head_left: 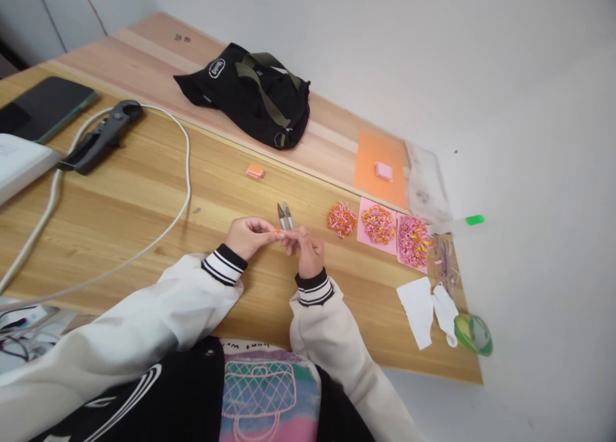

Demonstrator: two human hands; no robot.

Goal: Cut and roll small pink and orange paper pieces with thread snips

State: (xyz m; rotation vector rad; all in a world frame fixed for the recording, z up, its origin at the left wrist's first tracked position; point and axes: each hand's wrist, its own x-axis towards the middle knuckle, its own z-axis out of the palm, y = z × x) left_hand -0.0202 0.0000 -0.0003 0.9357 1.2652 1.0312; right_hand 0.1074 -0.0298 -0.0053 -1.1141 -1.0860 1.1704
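My left hand (248, 235) and my right hand (307, 248) meet over the wooden table (144, 192), fingertips pinched together on a tiny orange piece (278, 231). Small snips (284, 215) poke up just behind my right fingers; I cannot tell whether that hand holds them. To the right lie three heaps of small rolled paper bits: orange (342, 219), yellow-orange on a pink sheet (378, 224), and pink (412, 240).
A black bag (250, 95) lies at the back. An orange sheet (375, 153) carries a pink block (384, 170); another small block (255, 171) lies alone. A white cable (183, 172), a black tool (103, 136), a phone (43, 108), white scraps (418, 310) and green tape (474, 334) surround them.
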